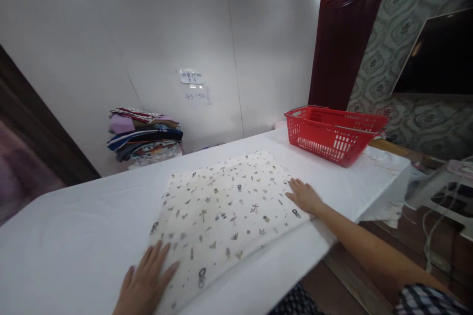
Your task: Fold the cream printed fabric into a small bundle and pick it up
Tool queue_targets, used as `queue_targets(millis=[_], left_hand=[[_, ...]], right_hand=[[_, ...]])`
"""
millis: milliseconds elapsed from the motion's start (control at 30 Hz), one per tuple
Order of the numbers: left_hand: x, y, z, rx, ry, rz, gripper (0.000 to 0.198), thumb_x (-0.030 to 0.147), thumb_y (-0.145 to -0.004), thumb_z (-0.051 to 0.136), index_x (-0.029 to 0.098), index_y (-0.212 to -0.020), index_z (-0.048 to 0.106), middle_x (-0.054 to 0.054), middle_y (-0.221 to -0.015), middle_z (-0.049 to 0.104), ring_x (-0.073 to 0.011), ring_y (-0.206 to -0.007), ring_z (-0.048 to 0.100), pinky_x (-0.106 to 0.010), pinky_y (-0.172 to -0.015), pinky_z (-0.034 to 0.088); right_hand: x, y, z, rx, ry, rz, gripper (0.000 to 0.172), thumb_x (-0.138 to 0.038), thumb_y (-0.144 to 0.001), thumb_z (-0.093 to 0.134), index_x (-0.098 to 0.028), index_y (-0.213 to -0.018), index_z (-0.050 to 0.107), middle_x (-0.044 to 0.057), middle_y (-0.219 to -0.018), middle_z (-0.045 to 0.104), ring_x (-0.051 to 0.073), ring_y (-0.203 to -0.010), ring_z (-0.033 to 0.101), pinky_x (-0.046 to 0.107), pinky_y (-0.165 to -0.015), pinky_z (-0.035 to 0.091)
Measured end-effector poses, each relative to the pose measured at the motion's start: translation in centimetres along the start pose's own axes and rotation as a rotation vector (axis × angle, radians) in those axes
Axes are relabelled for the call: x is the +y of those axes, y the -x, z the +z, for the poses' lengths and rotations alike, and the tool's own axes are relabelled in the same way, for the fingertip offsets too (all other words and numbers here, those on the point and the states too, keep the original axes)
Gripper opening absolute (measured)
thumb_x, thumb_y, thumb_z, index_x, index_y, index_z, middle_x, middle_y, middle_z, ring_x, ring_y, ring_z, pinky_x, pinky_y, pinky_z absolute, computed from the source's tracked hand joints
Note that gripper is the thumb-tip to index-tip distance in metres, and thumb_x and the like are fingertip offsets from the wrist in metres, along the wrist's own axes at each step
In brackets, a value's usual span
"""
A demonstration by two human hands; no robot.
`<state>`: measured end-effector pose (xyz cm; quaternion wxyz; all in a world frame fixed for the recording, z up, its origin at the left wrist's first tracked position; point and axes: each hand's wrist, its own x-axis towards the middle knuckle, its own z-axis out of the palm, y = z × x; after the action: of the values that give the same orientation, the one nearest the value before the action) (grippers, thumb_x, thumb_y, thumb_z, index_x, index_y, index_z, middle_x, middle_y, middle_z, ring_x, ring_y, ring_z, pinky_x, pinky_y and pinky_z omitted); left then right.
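A cream cloth [225, 206] printed with small dark figures lies folded flat on the white table [74, 226]. My left hand [146, 283] rests open on the cloth's near left corner, fingers stretched flat. My right hand [303, 196] lies open on the cloth's right edge, palm down with fingers spread toward the middle. Neither hand holds anything.
A red plastic basket [332, 133] stands at the table's far right. A stack of folded clothes [144, 135] sits at the back against the white wall, under two paper notes [192, 83]. The table's right edge drops to a wooden floor with cables.
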<state>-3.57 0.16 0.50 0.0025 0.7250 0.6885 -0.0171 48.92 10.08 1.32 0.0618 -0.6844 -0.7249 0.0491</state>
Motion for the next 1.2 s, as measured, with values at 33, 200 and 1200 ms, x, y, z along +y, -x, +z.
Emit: queue_targets(millis=[33, 200, 1200], left_hand=[[-0.2, 0.4, 0.1, -0.005, 0.025, -0.012, 0.058, 0.043, -0.089, 0.025, 0.023, -0.142, 0.032, -0.003, -0.154, 0.02, -0.0236, -0.142, 0.012, -0.051, -0.112, 0.015], [-0.3, 1.8, -0.9, 0.075, 0.211, -0.077, 0.06, 0.047, -0.087, 0.027, 0.014, -0.134, 0.046, -0.008, -0.147, 0.037, -0.0251, -0.138, 0.026, -0.047, -0.112, 0.025], [2.4, 10.2, -2.2, 0.478, 0.209, 0.214, 0.037, 0.048, -0.082, 0.054, 0.021, -0.105, 0.067, -0.007, -0.118, 0.065, -0.0232, -0.108, 0.06, -0.04, -0.093, 0.052]], right_hand=[[0.3, 0.3, 0.1, -0.007, -0.014, 0.006, 0.064, -0.058, -0.09, 0.027, -0.021, -0.142, 0.035, 0.008, -0.153, 0.023, 0.027, -0.14, 0.016, 0.05, -0.109, 0.018], [0.9, 1.4, -0.4, 0.161, -0.158, 0.055, 0.054, -0.046, -0.092, 0.03, -0.015, -0.133, 0.048, 0.011, -0.147, 0.035, 0.024, -0.138, 0.024, 0.043, -0.11, 0.024], [1.0, 9.3, 0.4, 0.391, -0.321, -0.345, 0.035, -0.033, -0.091, 0.035, -0.022, -0.109, 0.064, 0.008, -0.111, 0.067, 0.024, -0.106, 0.06, 0.044, -0.093, 0.047]])
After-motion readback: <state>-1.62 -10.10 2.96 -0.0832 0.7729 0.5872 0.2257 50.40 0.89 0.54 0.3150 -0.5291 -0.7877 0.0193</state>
